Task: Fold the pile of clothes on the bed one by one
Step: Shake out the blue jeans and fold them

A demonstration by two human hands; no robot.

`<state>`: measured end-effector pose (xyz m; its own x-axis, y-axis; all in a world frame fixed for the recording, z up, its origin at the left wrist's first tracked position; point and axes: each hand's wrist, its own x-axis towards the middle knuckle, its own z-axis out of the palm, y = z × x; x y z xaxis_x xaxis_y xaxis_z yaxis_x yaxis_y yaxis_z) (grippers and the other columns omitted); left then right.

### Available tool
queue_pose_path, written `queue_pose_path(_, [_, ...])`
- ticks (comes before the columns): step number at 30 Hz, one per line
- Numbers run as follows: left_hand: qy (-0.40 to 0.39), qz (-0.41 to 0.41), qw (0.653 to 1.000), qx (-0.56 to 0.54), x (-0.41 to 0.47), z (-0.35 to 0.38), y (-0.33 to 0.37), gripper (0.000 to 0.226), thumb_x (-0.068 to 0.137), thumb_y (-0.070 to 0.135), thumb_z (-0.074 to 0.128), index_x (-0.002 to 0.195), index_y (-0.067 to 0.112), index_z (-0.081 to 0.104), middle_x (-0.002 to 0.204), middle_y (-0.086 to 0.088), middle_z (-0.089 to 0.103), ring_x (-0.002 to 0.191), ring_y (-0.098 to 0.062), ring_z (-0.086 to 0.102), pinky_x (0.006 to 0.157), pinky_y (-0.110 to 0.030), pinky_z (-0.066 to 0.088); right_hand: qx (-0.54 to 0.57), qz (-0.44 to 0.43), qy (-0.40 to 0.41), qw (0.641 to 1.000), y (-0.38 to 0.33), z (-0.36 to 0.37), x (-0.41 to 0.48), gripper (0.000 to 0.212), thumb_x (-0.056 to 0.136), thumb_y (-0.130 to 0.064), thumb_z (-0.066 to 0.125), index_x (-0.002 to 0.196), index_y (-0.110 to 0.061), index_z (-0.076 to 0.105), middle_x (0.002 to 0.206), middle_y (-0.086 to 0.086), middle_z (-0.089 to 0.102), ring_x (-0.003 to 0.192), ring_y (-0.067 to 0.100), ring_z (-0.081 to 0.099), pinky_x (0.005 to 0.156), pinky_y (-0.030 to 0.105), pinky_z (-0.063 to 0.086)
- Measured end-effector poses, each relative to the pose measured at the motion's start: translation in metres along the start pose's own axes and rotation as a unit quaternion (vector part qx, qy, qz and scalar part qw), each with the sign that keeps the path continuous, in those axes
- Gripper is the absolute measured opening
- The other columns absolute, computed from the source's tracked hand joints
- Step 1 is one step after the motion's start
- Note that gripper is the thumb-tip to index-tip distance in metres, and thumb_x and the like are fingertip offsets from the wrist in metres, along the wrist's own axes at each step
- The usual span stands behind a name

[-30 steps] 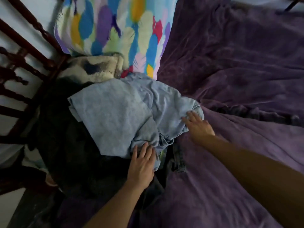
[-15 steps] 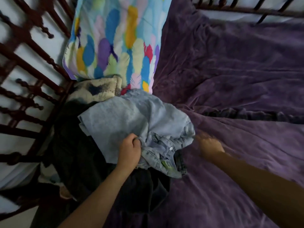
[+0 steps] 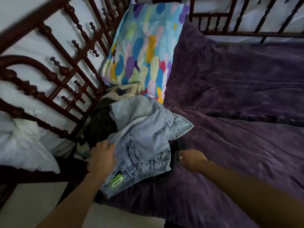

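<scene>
A purple blanket [image 3: 230, 137] covers the bed, with a feather-print pillow [image 3: 144, 46] against the dark wooden frame [image 3: 49, 76]. Pale jeans [image 3: 144, 137] lie atop the dark clothes [image 3: 100, 125] at the bed's near left. The blurred left hand [image 3: 102, 159] meets the jeans' left edge; its grip cannot be told. The right hand [image 3: 191, 159] is curled beside the waistband; what it holds cannot be told.

Left hand [image 3: 102, 159] and right hand [image 3: 191, 159] bare. Left forearm [image 3: 74, 199] and right forearm [image 3: 246, 183] bare to frame edge.

Bed [image 3: 54, 45] under purple blanket [image 3: 238, 96]; on it feather-print pillow [image 3: 144, 46], clothes pile [image 3: 144, 132].
</scene>
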<state>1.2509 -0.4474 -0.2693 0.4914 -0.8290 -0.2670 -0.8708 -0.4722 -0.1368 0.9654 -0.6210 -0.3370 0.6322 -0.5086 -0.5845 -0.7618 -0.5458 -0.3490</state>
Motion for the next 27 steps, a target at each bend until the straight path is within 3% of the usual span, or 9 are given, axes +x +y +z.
queue_pose_path(2, [0.004, 0.087, 0.996, -0.018, -0.028, 0.037, 0.028, 0.028, 0.080, 0.032, 0.064, 0.101, 0.013, 0.066, 0.101, -0.008, 0.056, 0.100, -0.031, 0.056, 0.084, -0.043, 0.046, -0.041, -0.020, -0.019, 0.999, -0.005, 0.020, -0.005, 0.022, 0.094, -0.026, 0.043, 0.110, -0.021, 0.057, 0.117, 0.008, 0.061, 0.103, 0.029, 0.059, 0.073, 0.035, 0.046])
queue_pose_path(5, [-0.095, 0.025, 0.995, 0.012, -0.057, 0.091, 0.043, 0.070, 0.074, 0.050, 0.070, 0.136, 0.026, 0.047, 0.136, -0.005, 0.046, 0.129, -0.029, 0.042, 0.100, -0.048, 0.035, -0.078, -0.079, -0.003, 0.994, -0.023, 0.060, 0.008, 0.045, 0.091, -0.025, 0.049, 0.136, -0.020, 0.045, 0.138, 0.007, 0.047, 0.124, 0.028, 0.047, 0.091, 0.040, 0.047])
queue_pose_path(9, [-0.036, -0.025, 0.998, 0.051, -0.071, 0.142, 0.024, 0.068, 0.065, 0.011, 0.081, 0.129, 0.015, 0.059, 0.119, -0.019, 0.061, 0.109, -0.036, 0.060, 0.090, -0.050, 0.046, -0.058, -0.083, 0.011, 0.995, -0.046, 0.112, 0.043, 0.075, 0.089, -0.029, 0.058, 0.152, -0.022, 0.017, 0.155, 0.004, 0.026, 0.143, 0.023, 0.024, 0.103, 0.044, 0.036])
queue_pose_path(12, [-0.019, -0.040, 0.997, 0.068, -0.076, 0.147, 0.013, 0.047, 0.067, 0.001, 0.073, 0.113, 0.007, 0.065, 0.095, -0.019, 0.068, 0.089, -0.034, 0.065, 0.086, -0.047, 0.047, -0.095, -0.044, 0.014, 0.994, -0.055, 0.129, 0.051, 0.050, 0.090, -0.015, 0.050, 0.139, -0.018, 0.039, 0.134, 0.009, 0.053, 0.123, 0.029, 0.049, 0.094, 0.041, 0.040])
queue_pose_path(15, [-0.075, -0.029, 0.994, 0.073, -0.091, 0.133, 0.011, 0.035, 0.085, 0.016, 0.056, 0.120, 0.018, 0.056, 0.117, -0.007, 0.062, 0.113, -0.026, 0.056, 0.104, -0.041, 0.031, -0.082, -0.051, 0.012, 0.995, -0.049, 0.122, 0.030, 0.033, 0.094, -0.026, 0.046, 0.125, -0.014, 0.048, 0.126, 0.012, 0.058, 0.115, 0.032, 0.054, 0.089, 0.040, 0.044])
queue_pose_path(18, [-0.055, 0.015, 0.998, 0.025, -0.114, 0.104, 0.012, 0.029, 0.088, 0.028, 0.054, 0.115, 0.020, 0.058, 0.112, -0.001, 0.063, 0.108, -0.020, 0.059, 0.098, -0.034, 0.038, -0.015, -0.069, 0.050, 0.996, -0.037, 0.082, -0.012, 0.027, 0.093, -0.040, 0.045, 0.114, -0.024, 0.052, 0.114, 0.008, 0.065, 0.101, 0.034, 0.062, 0.079, 0.038, 0.050])
queue_pose_path(20, [-0.040, 0.077, 0.996, -0.019, -0.124, 0.067, 0.012, 0.028, 0.066, 0.033, 0.081, 0.086, 0.019, 0.067, 0.074, 0.005, 0.068, 0.068, -0.011, 0.066, 0.063, -0.021, 0.048, -0.021, -0.078, 0.082, 0.993, -0.029, 0.038, -0.039, 0.025, 0.087, -0.047, 0.050, 0.104, -0.029, 0.054, 0.103, 0.002, 0.069, 0.095, 0.029, 0.064, 0.073, 0.034, 0.048])
queue_pose_path(22, [0.008, 0.119, 0.993, -0.025, -0.124, 0.025, 0.012, 0.039, 0.046, 0.031, 0.091, 0.072, 0.021, 0.065, 0.050, 0.007, 0.059, 0.042, -0.008, 0.056, 0.038, -0.017, 0.037, -0.032, -0.077, 0.124, 0.989, -0.027, -0.017, -0.062, 0.029, 0.082, -0.050, 0.057, 0.104, -0.031, 0.057, 0.101, -0.002, 0.070, 0.096, 0.024, 0.065, 0.073, 0.032, 0.046])
queue_pose_path(27, [0.168, 0.180, 0.967, -0.073, -0.105, -0.099, 0.010, 0.047, 0.088, 0.034, 0.050, 0.132, 0.016, 0.053, 0.085, -0.005, 0.067, 0.062, -0.020, 0.063, 0.050, -0.022, 0.048, -0.003, -0.071, 0.260, 0.963, -0.034, -0.172, -0.122, 0.018, 0.074, -0.011, 0.064, 0.092, -0.015, 0.064, 0.093, 0.006, 0.068, 0.091, 0.030, 0.064, 0.072, 0.035, 0.047])
